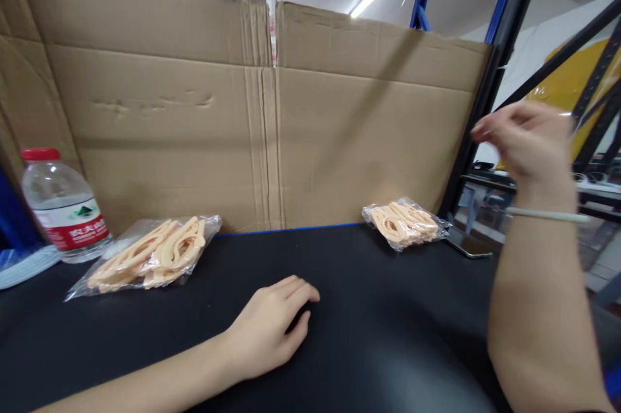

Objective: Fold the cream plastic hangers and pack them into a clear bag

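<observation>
My left hand [274, 325] lies on the black tabletop with its thumb and fingers apart, holding nothing. Left of it is a clear plastic bag [150, 254] of peach-coloured, looped flat pieces. A second such bag [405, 222] sits farther back on the right, at the foot of the cardboard. High at the right, clear of the table, my right hand [531, 138] is raised and blurred, its fingers bent and drawn together. Whatever may be between those fingertips is too smeared to make out. A pale band [548, 214] circles that wrist.
A cardboard wall [184, 115] closes the back of the black table [349, 361]. At the left stand a red-capped water bottle [68, 209] and a pale blue round item [29, 267]. A phone-like flat object [468, 243] lies near the right edge, beside a dark upright post [485, 109].
</observation>
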A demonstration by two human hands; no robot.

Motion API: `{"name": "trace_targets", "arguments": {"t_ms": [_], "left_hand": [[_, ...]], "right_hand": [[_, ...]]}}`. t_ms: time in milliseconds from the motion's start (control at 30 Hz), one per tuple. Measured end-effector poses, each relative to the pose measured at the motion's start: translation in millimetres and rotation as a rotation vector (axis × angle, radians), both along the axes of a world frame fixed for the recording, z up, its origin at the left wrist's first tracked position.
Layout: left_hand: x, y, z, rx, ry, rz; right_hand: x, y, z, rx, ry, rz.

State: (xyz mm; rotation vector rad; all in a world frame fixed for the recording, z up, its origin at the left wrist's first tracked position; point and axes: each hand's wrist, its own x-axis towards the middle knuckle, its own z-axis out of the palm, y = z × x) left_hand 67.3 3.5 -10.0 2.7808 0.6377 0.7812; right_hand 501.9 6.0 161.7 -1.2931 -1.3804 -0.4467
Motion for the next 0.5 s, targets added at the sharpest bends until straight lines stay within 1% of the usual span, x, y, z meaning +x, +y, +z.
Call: {"name": "trace_targets", "arguments": {"t_ms": [33, 67, 100, 133, 167, 200, 267, 333, 400, 500], "left_hand": [[14.3, 3.2, 2.1, -0.098, -0.051, 0.012], [31.4, 7.5, 4.5, -0.24, -0.114, 0.01], [50.8, 13.0, 7.1, -0.417, -0.182, 0.018], [71.9, 19.6, 9.6, -0.645, -0.27, 0.062], [93.9, 27.4, 12.0, -0.9, -0.377, 0.137], [115.9, 36.2, 14.3, -0.986, -0.412, 0.178], [156.9, 54.9, 18.3, -1.094, -0.455, 0.247], [190.4, 72.6, 22.0, -1.19, -0.511, 0.298], [214.8, 86.6, 25.6, -1.27, -0.561, 0.329], [237.5, 98.7, 29.8, -1.386, -0.598, 0.331]], "right_hand": [[-1.6, 9.8, -5.8, -0.07, 0.048, 0.017], [-3.2, 21.4, -13.3, -0.195, 0.122, 0.024], [-4.4, 33.7, -21.9, -0.278, 0.131, 0.02], [-4.9, 45.8, -30.6, -0.347, 0.136, 0.006], [-4.4, 56.9, -38.8, -0.435, 0.135, -0.028], [-3.2, 66.3, -46.1, -0.506, 0.13, -0.061], [1.1, 79.7, -57.7, -0.625, 0.123, -0.115], [5.7, 86.6, -66.2, -0.735, 0.114, -0.164], [9.0, 89.5, -73.6, -0.848, 0.101, -0.199], [10.8, 91.5, -84.1, -0.961, 0.061, -0.185]]}}
